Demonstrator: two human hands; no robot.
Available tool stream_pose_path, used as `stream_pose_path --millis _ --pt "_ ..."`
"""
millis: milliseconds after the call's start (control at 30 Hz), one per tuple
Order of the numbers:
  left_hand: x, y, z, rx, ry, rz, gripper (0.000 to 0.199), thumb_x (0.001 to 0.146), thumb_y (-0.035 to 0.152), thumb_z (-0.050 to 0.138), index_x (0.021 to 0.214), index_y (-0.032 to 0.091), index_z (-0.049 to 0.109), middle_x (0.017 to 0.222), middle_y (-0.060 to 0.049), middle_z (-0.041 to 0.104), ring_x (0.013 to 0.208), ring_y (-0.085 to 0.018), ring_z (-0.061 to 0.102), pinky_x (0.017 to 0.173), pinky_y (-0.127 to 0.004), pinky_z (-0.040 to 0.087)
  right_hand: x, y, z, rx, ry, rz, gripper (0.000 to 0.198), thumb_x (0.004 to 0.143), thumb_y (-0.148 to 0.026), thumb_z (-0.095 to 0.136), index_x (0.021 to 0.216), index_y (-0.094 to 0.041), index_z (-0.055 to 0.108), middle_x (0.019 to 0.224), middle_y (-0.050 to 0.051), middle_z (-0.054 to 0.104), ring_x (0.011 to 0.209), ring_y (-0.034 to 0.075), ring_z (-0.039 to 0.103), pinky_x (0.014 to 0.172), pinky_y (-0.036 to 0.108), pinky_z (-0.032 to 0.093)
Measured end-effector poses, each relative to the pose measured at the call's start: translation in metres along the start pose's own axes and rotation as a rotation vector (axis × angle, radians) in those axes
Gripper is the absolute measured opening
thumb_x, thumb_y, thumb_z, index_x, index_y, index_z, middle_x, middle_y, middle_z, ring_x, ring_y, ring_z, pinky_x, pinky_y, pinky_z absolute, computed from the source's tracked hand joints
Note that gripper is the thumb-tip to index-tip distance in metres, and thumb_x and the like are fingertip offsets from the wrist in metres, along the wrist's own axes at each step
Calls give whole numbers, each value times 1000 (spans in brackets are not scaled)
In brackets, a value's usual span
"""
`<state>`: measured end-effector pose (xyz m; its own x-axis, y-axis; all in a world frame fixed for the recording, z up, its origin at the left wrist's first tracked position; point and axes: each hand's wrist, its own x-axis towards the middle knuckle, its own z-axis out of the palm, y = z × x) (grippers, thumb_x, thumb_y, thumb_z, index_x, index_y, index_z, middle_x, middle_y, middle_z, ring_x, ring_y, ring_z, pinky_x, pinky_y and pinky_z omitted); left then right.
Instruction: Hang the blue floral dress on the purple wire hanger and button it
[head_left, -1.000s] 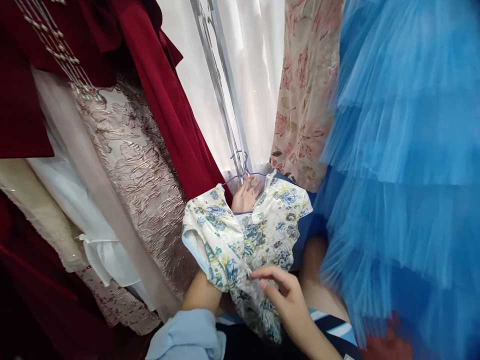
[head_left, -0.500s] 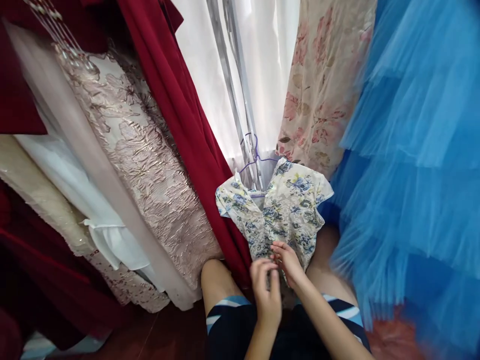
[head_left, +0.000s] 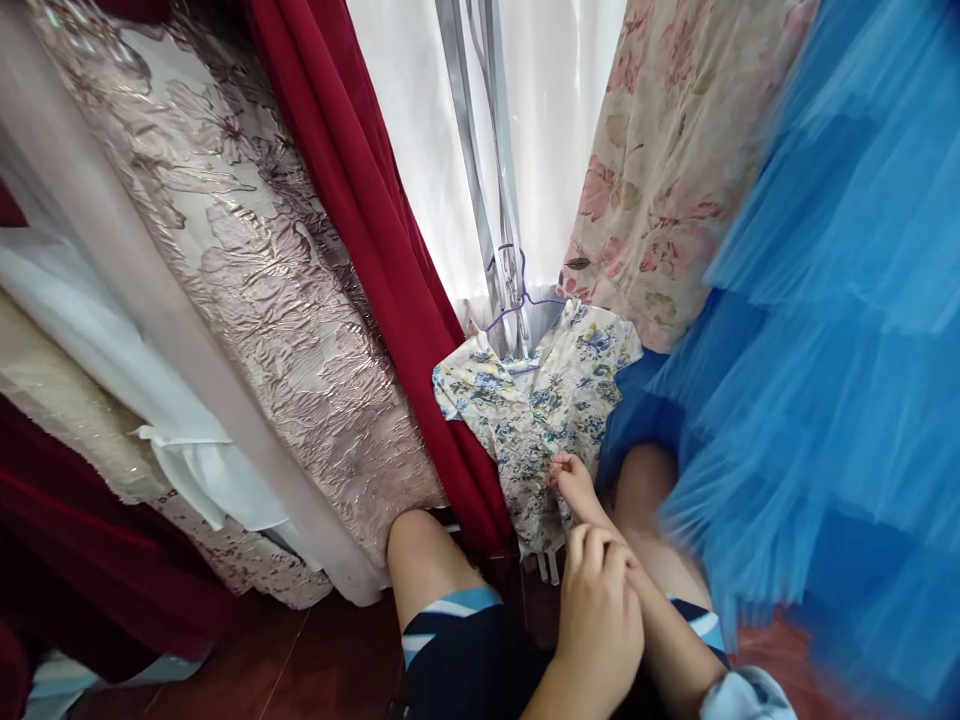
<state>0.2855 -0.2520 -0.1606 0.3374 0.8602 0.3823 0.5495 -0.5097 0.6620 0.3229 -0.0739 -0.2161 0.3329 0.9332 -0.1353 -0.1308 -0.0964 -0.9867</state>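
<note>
A white blouse (head_left: 517,420) with blue and yellow flowers hangs on a thin purple hanger (head_left: 523,290). In front of its lower half is my right hand (head_left: 574,482), fingers curled in and closed. I make out nothing in that hand, and whether it touches the cloth I cannot tell. My left hand (head_left: 600,610) lies across my right forearm (head_left: 660,625), its fingers bent over the top of the arm and closed on it. White strips (head_left: 547,566) dangle below the blouse's hem.
At left hang a dark red garment (head_left: 375,230), a pinkish embossed dress (head_left: 277,320) and other pale gowns. To the right are a floral dress (head_left: 652,190) and a layered blue tulle skirt (head_left: 840,330). Grey straps (head_left: 480,130) hang before a white curtain (head_left: 559,120). The floor (head_left: 292,655) is reddish tile.
My left hand has moved from beside my right hand back onto my right forearm. My right hand has drawn in its fingers. The view has turned slightly left, and strips under the blouse now show.
</note>
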Motion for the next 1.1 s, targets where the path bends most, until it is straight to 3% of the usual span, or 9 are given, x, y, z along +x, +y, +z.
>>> stream_pose_path --millis 133,233,367,433,533,667,867,1100 --pt "-1 -1 12 -15 -92 170 25 64 2 52 81 19 53 89 -8 60 91 -27 54 82 -42 46 16 -5 4 -86 63 -111 21 61 -24 61 82 -20 59 85 4 65 87 23 62 79 31 46" --pt "13 -7 -6 -70 -103 98 29 63 1 51 84 20 55 92 -9 61 92 -27 55 78 -41 47 24 -18 14 -133 77 -187 26 63 -31 68 85 -20 61 87 5 65 86 24 61 81 33 44" --pt "34 -20 -37 -36 -28 64 43 70 -1 48 106 20 57 119 -12 58 117 -31 48 98 -46 43 32 -39 32 -278 80 -313 32 75 -43 66 96 -19 61 91 5 66 73 21 59 74 32 45" --pt "34 -26 -40 -16 -48 105 43 65 -3 48 100 20 58 114 -12 59 114 -32 50 96 -46 43 36 -46 41 -332 87 -351 33 80 -46 62 98 -19 60 91 6 67 72 20 59 73 32 45" --pt "25 -33 -42 -56 -176 128 32 62 0 51 86 20 57 97 -12 62 96 -31 55 80 -44 46 42 -51 54 -381 116 -398 34 83 -48 60 99 -18 59 97 8 67 76 20 59 73 32 45" --pt "25 -54 -65 -276 -338 -15 20 81 7 48 89 23 59 90 -7 64 85 -24 60 72 -35 46 48 -57 64 -400 147 -415 29 87 -47 56 93 -18 58 94 9 66 77 21 60 73 30 45" --pt "48 -102 -94 -436 -258 -208 18 95 19 44 98 21 62 96 -6 64 88 -19 62 78 -29 48 50 -77 69 -580 147 -426 17 91 -32 51 80 -20 58 79 4 68 70 18 60 63 27 37" --pt "79 -122 -101 -446 -280 -280 18 96 29 47 102 20 62 96 -6 65 89 -20 62 82 -31 48 50 -77 70 -615 218 -458 15 91 -36 56 92 -21 55 80 2 68 71 18 62 65 25 37"
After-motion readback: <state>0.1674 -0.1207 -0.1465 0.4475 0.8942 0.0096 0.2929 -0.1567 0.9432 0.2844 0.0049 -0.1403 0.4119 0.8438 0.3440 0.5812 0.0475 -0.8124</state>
